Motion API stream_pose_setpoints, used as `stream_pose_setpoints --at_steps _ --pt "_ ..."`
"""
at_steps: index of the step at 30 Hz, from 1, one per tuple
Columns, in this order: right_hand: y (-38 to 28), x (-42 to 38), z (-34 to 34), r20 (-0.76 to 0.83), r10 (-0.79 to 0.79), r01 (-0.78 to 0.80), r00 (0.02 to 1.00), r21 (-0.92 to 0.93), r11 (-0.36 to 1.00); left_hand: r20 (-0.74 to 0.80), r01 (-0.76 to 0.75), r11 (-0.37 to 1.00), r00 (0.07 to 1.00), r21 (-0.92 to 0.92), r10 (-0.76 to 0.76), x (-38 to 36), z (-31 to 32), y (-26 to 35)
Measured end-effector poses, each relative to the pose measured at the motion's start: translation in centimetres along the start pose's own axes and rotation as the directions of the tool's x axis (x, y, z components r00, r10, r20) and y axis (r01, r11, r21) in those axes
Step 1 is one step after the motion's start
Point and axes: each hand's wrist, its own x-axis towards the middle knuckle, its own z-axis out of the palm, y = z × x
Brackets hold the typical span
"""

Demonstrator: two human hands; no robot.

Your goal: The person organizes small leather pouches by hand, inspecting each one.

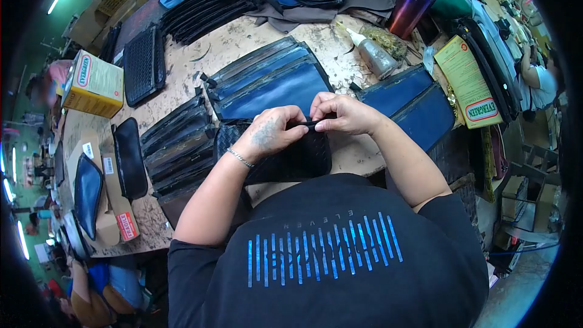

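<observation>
My left hand (270, 133), with a bracelet at its wrist, is closed in a pinch on the upper edge of a black woven-textured panel (291, 161). My right hand (343, 114) pinches that same edge just to the right, its fingertips close to the left ones. The panel hangs toward my body at the table's front edge, and its kind is not clear. Beyond my hands lie blue panels with dark strips (273, 88). More dark layered pieces (176, 146) are left of my left hand, and another blue panel (407, 103) lies right of my right hand.
A yellow-and-white box (94, 85) stands on the left, near a black woven piece (144, 65). Stacked black pieces (209, 12) lie at the back. A squeeze bottle (375, 54), a purple-red flask (415, 1) and a yellow can (467, 82) are on the right. Other people are nearby.
</observation>
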Motion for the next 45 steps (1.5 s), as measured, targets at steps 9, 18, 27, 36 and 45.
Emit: stream_pose_setpoints --at_steps 9,18,27,36,45 --pt "0.9 1.0 -2.9 -0.073 -0.132 0.116 0.989 -0.184 0.976 -0.059 0.149 0.964 0.988 0.221 -0.139 0.1 -2.4 -0.3" --pt "-0.6 3.5 -2.3 0.056 0.086 -0.061 0.995 -0.351 0.934 0.033 0.352 0.925 0.936 -0.143 -0.351 -0.6 -2.5 -3.2" --pt "-1.2 4.0 -2.4 0.132 0.205 -0.174 0.97 -0.214 0.961 0.161 0.643 0.763 0.761 -0.058 -0.629 1.0 -4.1 -1.4" --pt "-1.3 2.9 -1.7 0.006 0.051 -0.046 0.999 -0.332 0.942 0.266 0.318 0.89 0.935 -0.328 -0.236 1.5 -2.7 -2.9" --pt "-1.0 2.5 -1.4 -0.041 -0.002 -0.013 0.999 -0.364 0.931 0.12 0.251 0.962 0.964 -0.109 -0.238 0.8 -2.2 -1.5"
